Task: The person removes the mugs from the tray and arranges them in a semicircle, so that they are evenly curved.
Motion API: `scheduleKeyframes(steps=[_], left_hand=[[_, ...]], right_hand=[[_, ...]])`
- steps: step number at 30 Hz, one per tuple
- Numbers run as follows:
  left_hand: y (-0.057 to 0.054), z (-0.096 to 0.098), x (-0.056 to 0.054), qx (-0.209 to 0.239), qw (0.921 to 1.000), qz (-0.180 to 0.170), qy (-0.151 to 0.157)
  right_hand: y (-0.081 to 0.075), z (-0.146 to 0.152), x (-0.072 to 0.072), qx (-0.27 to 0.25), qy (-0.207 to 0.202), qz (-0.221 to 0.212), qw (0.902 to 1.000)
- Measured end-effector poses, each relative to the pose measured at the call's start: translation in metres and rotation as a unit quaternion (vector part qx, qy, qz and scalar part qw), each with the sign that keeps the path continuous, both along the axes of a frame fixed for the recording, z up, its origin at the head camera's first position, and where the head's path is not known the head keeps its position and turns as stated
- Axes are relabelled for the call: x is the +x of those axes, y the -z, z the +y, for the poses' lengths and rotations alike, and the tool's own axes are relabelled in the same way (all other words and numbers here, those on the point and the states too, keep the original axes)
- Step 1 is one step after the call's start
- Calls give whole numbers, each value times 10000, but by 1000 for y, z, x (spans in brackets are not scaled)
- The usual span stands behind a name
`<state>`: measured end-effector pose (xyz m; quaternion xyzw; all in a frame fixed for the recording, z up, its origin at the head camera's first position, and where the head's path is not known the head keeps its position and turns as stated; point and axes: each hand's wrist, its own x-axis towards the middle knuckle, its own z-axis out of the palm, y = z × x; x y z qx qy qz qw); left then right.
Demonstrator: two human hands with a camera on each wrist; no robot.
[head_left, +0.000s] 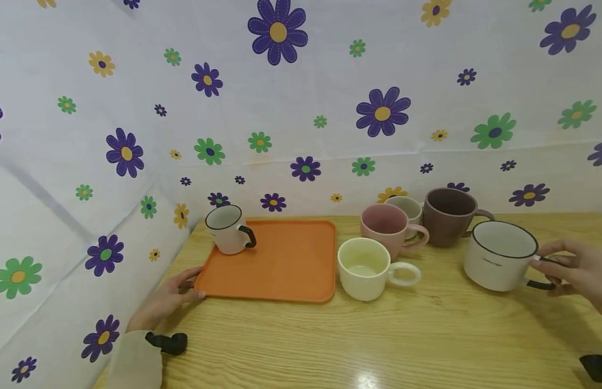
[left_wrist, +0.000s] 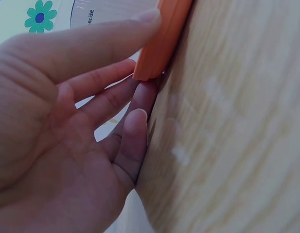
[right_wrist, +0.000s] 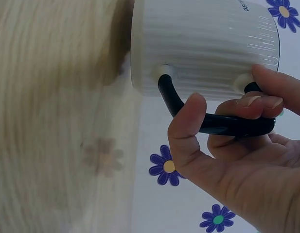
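My right hand (head_left: pixel 582 270) grips the black handle (right_wrist: pixel 232 124) of a wide white mug with a black rim (head_left: pixel 495 265), its fingers curled through the handle. The mug is upright at the right; I cannot tell if its base touches the table. At the left, my left hand (head_left: pixel 162 302) holds the near left corner of an orange tray (head_left: pixel 286 265). The thumb lies on the tray's rim (left_wrist: pixel 162 43) and the other fingers are against its side and underneath. A smaller white mug with a black handle (head_left: pixel 225 232) stands on the tray's far left corner.
Between the tray and the right hand's mug stand a cream mug (head_left: pixel 361 278), a pink mug (head_left: pixel 385 232), a pale mug (head_left: pixel 412 208) partly hidden behind it, and a dark brown mug (head_left: pixel 444 224). A flowered white cloth (head_left: pixel 330 81) hangs behind the wooden table (head_left: pixel 301 346).
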<state>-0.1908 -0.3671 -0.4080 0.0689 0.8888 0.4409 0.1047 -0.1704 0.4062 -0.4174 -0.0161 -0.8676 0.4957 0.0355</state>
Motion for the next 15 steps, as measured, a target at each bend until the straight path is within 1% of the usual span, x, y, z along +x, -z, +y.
scheduleKeyframes(steps=[2,4,6,9,12,15], left_hand=[[0,0,0,-21,10000,-35,-19],[0,-1,0,-33,10000,-69,-47],[-1,-1,0,-63,9999,-113,-81],[-1,-2,0,-58,9998,-173,-117],[-1,0,1,-6,9998,-174,-110],[-1,2,2,16,9998,-156,-102]], right_hand=[[2,0,2,-63,17,-39,10000],[-10,-11,8,95,40,-118,9999],[-22,-25,14,145,28,-153,9998],[-42,-44,20,384,-53,-282,9989],[-44,-46,17,415,-170,-315,9985],[-43,-43,13,459,-159,-354,9982]])
